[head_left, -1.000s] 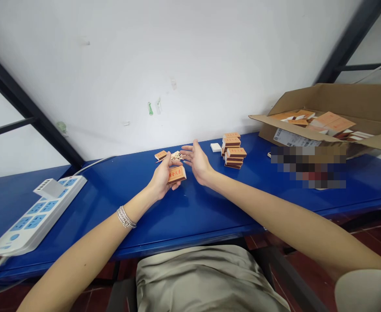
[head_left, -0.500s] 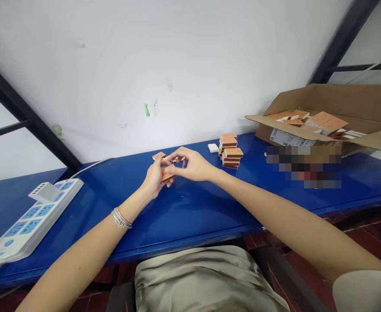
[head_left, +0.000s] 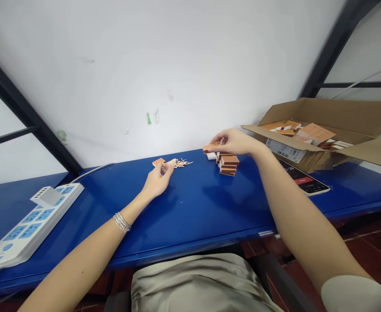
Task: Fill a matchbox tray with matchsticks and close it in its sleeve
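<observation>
Head — stacked matchboxes (head_left: 228, 166) near carton (head_left: 308, 159)

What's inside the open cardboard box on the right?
The cardboard box holds a jumble of matchboxes, orange and white faces showing. Anything beneath the top ones, or tucked behind the front wall, is covered and can't be seen.

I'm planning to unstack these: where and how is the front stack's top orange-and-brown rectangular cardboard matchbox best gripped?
Probably by its short ends, from above: the orange-and-brown rectangular cardboard matchbox lies flat with its top uncovered, while the rear stack of similar boxes seems to crowd its far long side.
</observation>
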A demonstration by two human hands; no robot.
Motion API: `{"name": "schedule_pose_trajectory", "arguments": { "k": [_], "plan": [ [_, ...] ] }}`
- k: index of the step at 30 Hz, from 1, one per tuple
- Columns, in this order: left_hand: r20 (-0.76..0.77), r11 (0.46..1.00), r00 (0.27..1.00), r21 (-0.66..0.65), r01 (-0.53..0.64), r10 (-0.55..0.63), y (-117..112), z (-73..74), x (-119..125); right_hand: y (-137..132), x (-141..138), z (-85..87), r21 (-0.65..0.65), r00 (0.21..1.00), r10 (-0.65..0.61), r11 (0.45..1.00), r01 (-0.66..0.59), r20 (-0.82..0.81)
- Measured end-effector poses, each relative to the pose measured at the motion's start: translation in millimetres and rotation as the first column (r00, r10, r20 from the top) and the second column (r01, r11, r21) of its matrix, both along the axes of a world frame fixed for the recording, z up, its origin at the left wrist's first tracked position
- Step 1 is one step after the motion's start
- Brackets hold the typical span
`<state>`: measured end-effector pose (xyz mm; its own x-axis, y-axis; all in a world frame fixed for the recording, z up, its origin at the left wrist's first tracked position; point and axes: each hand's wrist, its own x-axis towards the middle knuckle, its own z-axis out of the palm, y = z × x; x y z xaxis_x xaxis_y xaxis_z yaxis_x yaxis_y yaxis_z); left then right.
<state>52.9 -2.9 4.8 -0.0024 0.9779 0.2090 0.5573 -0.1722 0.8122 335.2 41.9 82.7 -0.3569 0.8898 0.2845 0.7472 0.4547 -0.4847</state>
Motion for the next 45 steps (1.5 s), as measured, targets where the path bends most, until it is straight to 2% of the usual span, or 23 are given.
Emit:
{"name": "schedule_pose_trajectory", "arguments": {
  "k": [2,3,6,12,16,19,22,24,26,29,32,34,37,39,45],
  "plan": [
    [-0.244,0.992,0.97,0.127,0.01,0.021,2,-2.5,-4,1,21,3.0,-0.099,0.995,-0.045,0.994,0.054,0.093],
    [-0.315,0.989,0.948,0.15,0.016,0.032,3,-3.0,-7,0,29,3.3,-0.128,0.989,-0.061,0.989,0.078,0.137],
    [-0.395,0.991,0.917,0.137,-0.001,0.055,6,-3.2,-12,-1,42,3.2,-0.166,0.966,-0.138,0.97,0.176,0.216],
    [-0.442,0.994,0.894,0.105,-0.026,0.07,16,-5.0,-21,6,49,0.8,-0.189,0.94,-0.197,0.948,0.254,0.278],
    [-0.468,0.982,0.878,0.189,-0.018,0.106,17,-3.1,-25,14,52,-4.5,-0.197,0.941,-0.211,0.944,0.266,0.264],
    [-0.4,0.97,0.912,0.244,0.009,0.093,15,1.6,-26,16,55,-6.9,-0.169,0.952,-0.205,0.954,0.246,0.229],
    [-0.321,0.977,0.944,0.213,-0.006,0.076,13,6.6,-27,15,54,-7.3,-0.116,0.952,-0.253,0.954,0.275,0.169],
    [-0.302,0.983,0.95,0.183,-0.029,0.084,11,9.1,-29,14,48,-7.2,-0.017,0.955,-0.29,0.956,0.292,0.06],
    [-0.292,0.984,0.953,0.175,-0.036,0.086,11,11.3,-30,13,38,-7.6,0.155,0.956,-0.268,0.946,0.285,-0.121],
    [-0.31,0.979,0.946,0.201,-0.034,0.096,11,15.3,-34,10,15,-10.6,0.393,0.925,-0.124,0.879,0.27,-0.358],
    [-0.384,0.978,0.919,0.207,-0.012,0.093,11,20.5,-37,6,-13,-19.2,0.479,0.905,0.0,0.848,0.226,-0.426],
    [-0.422,0.98,0.901,0.199,-0.011,0.096,11,24.2,-39,4,-33,-28.9,0.455,0.903,0.05,0.875,0.166,-0.426],
    [-0.429,0.979,0.896,0.205,-0.025,0.113,10,29.9,-40,6,-60,-48.8,0.327,0.91,0.082,0.943,0.06,-0.406],
    [-0.421,0.975,0.899,0.22,-0.027,0.12,9,34.0,-41,11,-73,-63.5,0.277,0.929,0.103,0.961,-0.001,-0.356],
    [-0.426,0.97,0.894,0.238,-0.04,0.142,4,45.1,-45,31,-89,-96.4,0.145,0.998,0.023,0.989,-0.013,-0.065]
  ]
}}
